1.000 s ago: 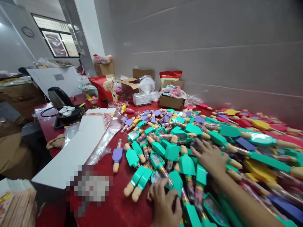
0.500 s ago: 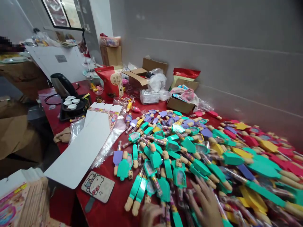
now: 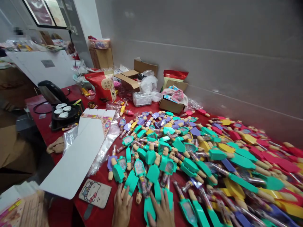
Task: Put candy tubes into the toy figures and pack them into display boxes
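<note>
A large spread of popsicle-shaped toys point(image 3: 151, 164) lies on the red table point(image 3: 63, 211), each with a coloured flat top, a tan stick end and a clear tube of small sweets. Teal, purple, yellow and red tops show. At the near edge of the spread, my left hand point(image 3: 121, 206) has its fingers apart against a teal toy point(image 3: 131, 182). My right hand point(image 3: 162, 210) rests beside it, fingers spread over a teal top point(image 3: 149, 209). Neither hand visibly grips anything. The wrists fall out of the picture.
A flat white cardboard sheet point(image 3: 75, 154) and clear plastic bags point(image 3: 106, 140) lie left of the toys, with a Hello Kitty pad point(image 3: 95, 193) near my hands. Farther back stand a kettle point(image 3: 50, 92), a black tray of white cups point(image 3: 66, 115), cardboard boxes point(image 3: 171, 105) and a red bag point(image 3: 103, 85).
Both hands have moved toward the near edge of the spread and closer together. The toys near them sit more tightly grouped. The view has swung slightly, and the Hello Kitty pad shows clearly.
</note>
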`<state>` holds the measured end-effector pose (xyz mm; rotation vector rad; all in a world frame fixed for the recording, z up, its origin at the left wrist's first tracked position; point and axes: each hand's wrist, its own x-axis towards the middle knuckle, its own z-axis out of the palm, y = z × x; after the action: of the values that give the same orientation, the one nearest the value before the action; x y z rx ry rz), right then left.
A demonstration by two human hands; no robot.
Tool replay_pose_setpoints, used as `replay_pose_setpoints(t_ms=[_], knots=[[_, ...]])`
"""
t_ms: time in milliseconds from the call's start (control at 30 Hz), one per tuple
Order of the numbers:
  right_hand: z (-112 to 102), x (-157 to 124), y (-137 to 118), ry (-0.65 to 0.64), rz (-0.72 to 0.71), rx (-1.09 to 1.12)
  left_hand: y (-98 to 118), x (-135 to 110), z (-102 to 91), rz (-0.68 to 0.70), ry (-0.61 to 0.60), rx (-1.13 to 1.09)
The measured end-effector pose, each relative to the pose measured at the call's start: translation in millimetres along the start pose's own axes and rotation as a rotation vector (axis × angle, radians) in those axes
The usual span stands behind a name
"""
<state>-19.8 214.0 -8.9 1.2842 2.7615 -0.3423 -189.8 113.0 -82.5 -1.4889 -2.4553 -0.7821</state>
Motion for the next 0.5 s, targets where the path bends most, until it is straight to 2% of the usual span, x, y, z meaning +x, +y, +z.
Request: replay_pose_setpoints(t_ms=[67,133,233,300,400,500], knots=[[6,24,-17,-0.037,0.147,0.057,0,-1,0.8,0.013,0.01,0.011],[2,52,-33,-0.069,0.257,0.16,0,0,1.9,0.024,0.009,0.031],[-19,92,-44,-0.097,0.247,0.309,1,3,3.7,-0.013,0.034,0.059],[-37,106,-38,-0.11,0.194,0.375,3,7,4.0,-0.032,0.043,0.057],[-60,90,-14,-0.028,0.113,0.429,6,11,2.4,-0.03,0.037,0.032],[-67,24,17,0.106,0.106,0.441,7,13,0.7,-0.052,0.041,-0.012]])
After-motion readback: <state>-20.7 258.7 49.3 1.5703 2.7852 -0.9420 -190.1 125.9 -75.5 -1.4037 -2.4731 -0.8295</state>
